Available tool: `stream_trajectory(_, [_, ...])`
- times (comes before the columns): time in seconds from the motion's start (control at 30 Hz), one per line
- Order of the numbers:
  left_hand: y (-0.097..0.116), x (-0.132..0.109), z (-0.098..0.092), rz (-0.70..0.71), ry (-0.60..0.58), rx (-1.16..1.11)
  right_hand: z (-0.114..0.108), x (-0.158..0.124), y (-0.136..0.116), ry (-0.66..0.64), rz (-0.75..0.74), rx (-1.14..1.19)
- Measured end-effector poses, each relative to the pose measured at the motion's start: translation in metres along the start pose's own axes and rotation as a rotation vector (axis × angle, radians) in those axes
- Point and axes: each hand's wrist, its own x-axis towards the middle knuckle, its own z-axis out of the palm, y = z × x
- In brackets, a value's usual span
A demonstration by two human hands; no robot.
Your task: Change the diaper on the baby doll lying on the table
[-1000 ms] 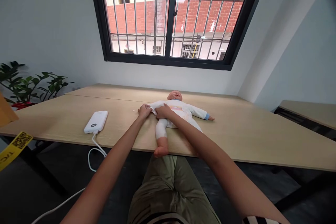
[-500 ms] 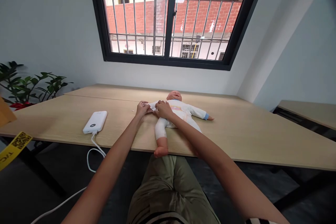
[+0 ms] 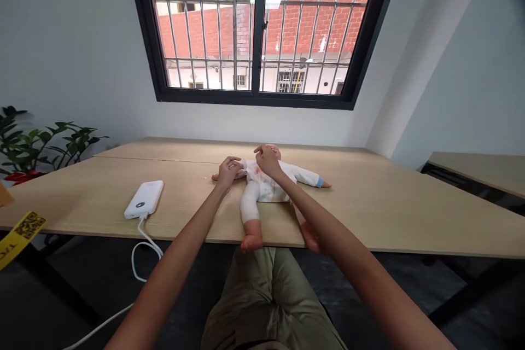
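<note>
A baby doll (image 3: 273, 191) in a white long-sleeved suit with blue cuffs lies on its back on the table, head toward the window and bare feet at the front edge. My left hand (image 3: 228, 173) is curled around the doll's arm on the left; the doll's hand pokes out beyond it. My right hand (image 3: 267, 163) is raised over the doll's upper chest, hiding part of its head. Its fingers are bent together, and whatever they pinch, if anything, is too small to make out.
A white power bank (image 3: 144, 199) with a white cable (image 3: 143, 243) hanging off the front edge lies on the wooden table (image 3: 389, 208) at left. A potted plant (image 3: 49, 139) stands far left, beside a yellow tag (image 3: 20, 235). A barred window (image 3: 256, 95) is behind.
My right hand has lifted from the doll's sleeve and moved up and right, over the chest toward the head. My left hand stays at the doll's arm. The view has shifted slightly.
</note>
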Motion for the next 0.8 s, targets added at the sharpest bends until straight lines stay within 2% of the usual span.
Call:
stream_trajectory(0.13, [0.003,-0.002,0.020,0.088,-0.050,0.094,-0.017,-0.011,0.029,-0.237,0.013,0.067])
stream_trajectory(0.23, [0.003,-0.003,0.038,0.159,-0.114,0.210,-0.017,-0.023,0.040,-0.300,0.020,0.122])
stream_trajectory(0.43, [-0.008,0.000,0.064,0.280,-0.245,0.518,-0.011,-0.033,0.046,-0.225,0.088,0.224])
stream_trajectory(0.63, [-0.014,0.004,0.063,0.311,-0.370,0.638,-0.016,-0.040,0.053,-0.191,0.141,0.414])
stream_trajectory(0.7, [-0.014,0.003,0.060,0.322,-0.400,0.657,-0.026,-0.041,0.060,-0.125,0.173,0.462])
stream_trajectory(0.8, [-0.013,0.002,0.056,0.338,-0.423,0.665,-0.042,-0.042,0.076,0.051,0.253,0.463])
